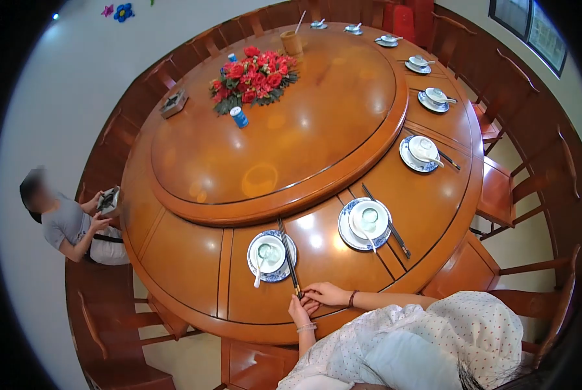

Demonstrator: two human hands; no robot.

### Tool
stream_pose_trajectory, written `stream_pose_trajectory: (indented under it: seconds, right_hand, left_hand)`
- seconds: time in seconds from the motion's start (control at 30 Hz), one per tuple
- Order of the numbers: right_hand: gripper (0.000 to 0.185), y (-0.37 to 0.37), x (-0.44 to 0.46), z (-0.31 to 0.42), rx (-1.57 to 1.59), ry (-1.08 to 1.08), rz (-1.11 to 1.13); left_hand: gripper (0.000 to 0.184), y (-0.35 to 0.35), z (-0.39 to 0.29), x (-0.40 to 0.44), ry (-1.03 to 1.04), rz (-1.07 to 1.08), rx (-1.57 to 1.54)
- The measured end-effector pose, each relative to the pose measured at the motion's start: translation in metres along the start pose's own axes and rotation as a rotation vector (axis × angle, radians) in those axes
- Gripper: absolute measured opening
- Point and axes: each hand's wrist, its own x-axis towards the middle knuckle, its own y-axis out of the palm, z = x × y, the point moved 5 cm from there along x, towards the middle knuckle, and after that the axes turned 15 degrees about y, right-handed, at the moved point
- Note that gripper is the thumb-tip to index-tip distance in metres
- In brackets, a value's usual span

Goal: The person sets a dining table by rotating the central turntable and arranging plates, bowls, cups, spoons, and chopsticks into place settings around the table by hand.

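Note:
A pair of dark chopsticks (288, 260) lies on the table's near edge, beside a blue-and-white plate (292, 250) that carries a white bowl (269, 254) and a white spoon (257, 278). My left hand (302, 311) pinches the near ends of the chopsticks. From the right, my right hand (326, 294) meets it there, its bent fingers closed at the same ends; the fingertips partly overlap. To the right stands another plate (343, 239) with a bowl and spoon, and a second pair of chopsticks (395, 237) rests along its right side.
On the turntable (317, 149) are red flowers (255, 75), a blue can (239, 117), a wooden container (291, 43) and a metal-looking box (174, 104). More place settings (423, 149) follow the right rim. Wooden chairs (499, 188) surround the table. At left, another person (76, 224) holds a similar box (108, 201).

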Motion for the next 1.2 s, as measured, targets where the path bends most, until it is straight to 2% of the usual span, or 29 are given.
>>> stream_pose_trajectory:
  seconds: [0.2,0.27,0.33,0.37,0.4,0.47,0.53,0.6,0.73,0.9,1.03,1.2]
  right_hand:
    - [0.032,-0.001,-0.001,-0.005,0.056,0.003,0.033]
    - [0.031,-0.001,-0.003,-0.005,0.149,0.087,0.074]
    - [0.031,-0.002,-0.006,-0.005,0.117,0.022,0.016]
    - [0.031,-0.001,-0.008,-0.008,0.147,0.154,0.084]
    - [0.031,0.000,-0.009,-0.013,0.150,0.156,0.090]
    - [0.030,-0.004,-0.013,-0.016,0.223,0.085,0.063]
    - [0.029,-0.010,-0.020,-0.020,0.207,0.118,0.066]
    - [0.028,-0.015,-0.029,-0.018,0.033,-0.059,0.006]
    - [0.027,-0.022,-0.046,-0.028,-0.008,-0.062,0.014]
    - [0.027,-0.040,-0.076,-0.048,0.101,0.017,0.074]
    - [0.026,-0.055,-0.092,-0.056,0.081,0.033,0.032]
    - [0.024,-0.053,-0.097,-0.065,0.183,0.053,0.014]
  left_hand:
    - [0.046,0.003,-0.007,-0.007,0.019,-0.064,0.012]
    - [0.046,0.002,-0.009,-0.008,0.024,-0.091,0.001]
    - [0.045,0.006,-0.011,-0.007,0.032,-0.024,0.034]
    - [0.045,0.007,-0.013,-0.008,0.028,-0.037,0.037]
    - [0.045,0.009,-0.017,-0.008,0.029,-0.080,-0.016]
    - [0.045,0.009,-0.017,-0.012,0.024,-0.114,-0.066]
    - [0.047,0.009,-0.018,-0.011,0.069,-0.113,-0.050]
    - [0.048,0.010,-0.015,-0.011,0.078,-0.113,-0.017]
    - [0.051,0.009,-0.013,-0.011,0.123,-0.143,0.063]
    - [0.036,0.014,-0.011,-0.003,0.125,-0.123,0.051]
    - [0.023,0.010,-0.007,0.006,0.082,-0.097,0.056]
    - [0.025,0.008,-0.004,0.005,0.099,-0.069,0.034]
